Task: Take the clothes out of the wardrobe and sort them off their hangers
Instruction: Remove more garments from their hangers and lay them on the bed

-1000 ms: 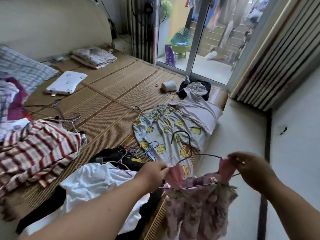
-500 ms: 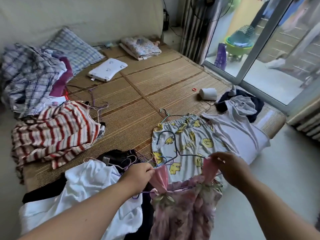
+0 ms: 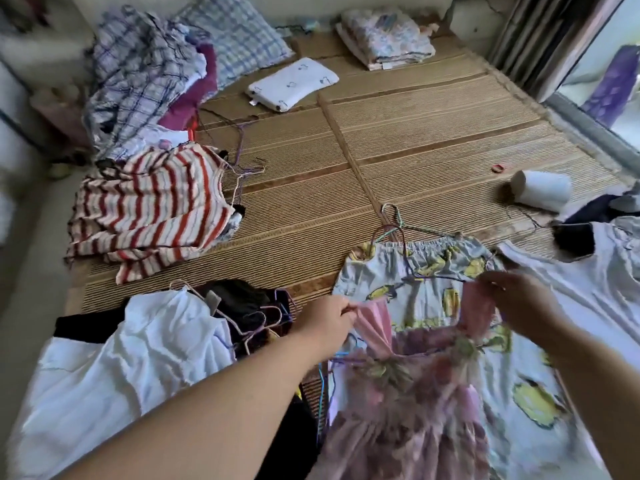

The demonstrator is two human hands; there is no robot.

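The left hand (image 3: 329, 315) was pinched shut on one pink strap of the pink flowered dress (image 3: 408, 410); the right hand (image 3: 516, 299), blurred, was closed on the other strap. The dress hung at the near edge of the woven straw bed mat (image 3: 398, 140), over the pale duck-print shorts (image 3: 433, 271). Its thin dark wire hanger (image 3: 440, 279) ran between the straps. To my eye a strap could catch on the wire, or the loose hangers (image 3: 263, 317) just left of the dress could tangle in.
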